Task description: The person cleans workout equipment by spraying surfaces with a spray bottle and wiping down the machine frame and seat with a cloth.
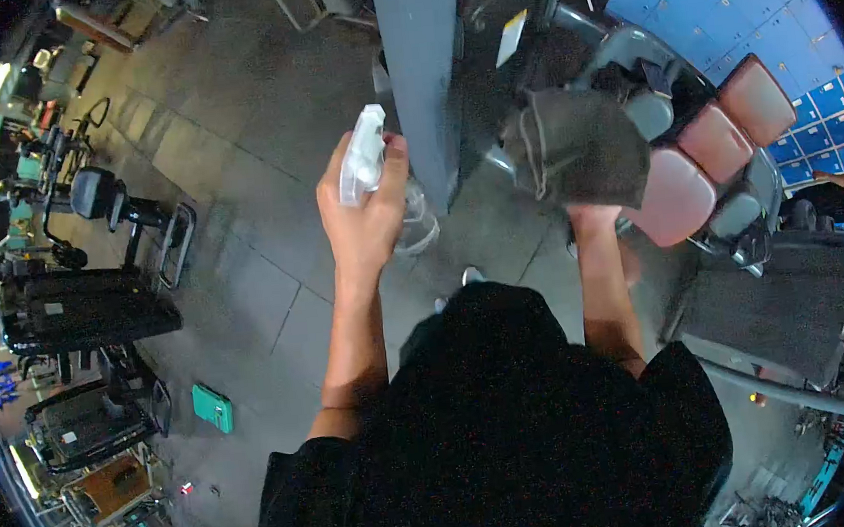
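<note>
Your left hand [363, 223]: grip wrapped round the neck of the spray bottle [366, 158], near the pillar [422, 73]. Likely light, smooth, slippery if wet; neck suits holding. Your right hand [594, 216]: under dark cloth [591, 148], finger closure hidden, can't tell. Cloth looks soft, limp; best bunched mid-fold. Padded seat [672, 199] nearby.

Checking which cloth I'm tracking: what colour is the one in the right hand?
Dark grey-brown cloth, in the right hand; head view.
</note>
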Demonstrator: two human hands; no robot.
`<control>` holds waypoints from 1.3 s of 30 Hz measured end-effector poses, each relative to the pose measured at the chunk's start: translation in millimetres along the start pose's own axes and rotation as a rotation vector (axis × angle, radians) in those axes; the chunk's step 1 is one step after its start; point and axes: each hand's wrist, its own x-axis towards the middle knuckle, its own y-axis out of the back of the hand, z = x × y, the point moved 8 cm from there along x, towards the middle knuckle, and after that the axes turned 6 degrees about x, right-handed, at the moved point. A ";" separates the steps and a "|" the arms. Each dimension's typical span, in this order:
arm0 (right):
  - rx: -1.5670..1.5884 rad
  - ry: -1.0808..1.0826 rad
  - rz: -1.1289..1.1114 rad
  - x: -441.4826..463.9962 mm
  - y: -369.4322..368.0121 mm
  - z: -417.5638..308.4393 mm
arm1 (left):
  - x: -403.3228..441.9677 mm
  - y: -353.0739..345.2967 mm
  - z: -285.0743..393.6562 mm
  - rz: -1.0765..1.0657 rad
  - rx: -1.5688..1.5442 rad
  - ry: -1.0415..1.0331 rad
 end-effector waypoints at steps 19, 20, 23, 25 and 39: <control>0.140 -0.220 -0.677 138.8 -178.1 -24.8 | 18.0 -41.6 42.0 0.492 0.099 0.037; 0.334 -0.365 -0.890 137.9 -199.9 -31.7 | 23.2 -48.2 48.0 0.508 0.117 0.011; 0.541 -0.498 -1.073 159.5 -229.0 -59.0 | 39.2 -64.7 63.3 0.553 0.158 -0.012; 0.546 -0.479 -1.057 173.7 -243.5 -67.6 | 50.7 -71.1 77.8 0.581 0.177 -0.014; -0.033 0.105 -0.899 202.3 -248.2 -70.6 | 66.4 -84.9 107.1 0.522 0.375 -0.136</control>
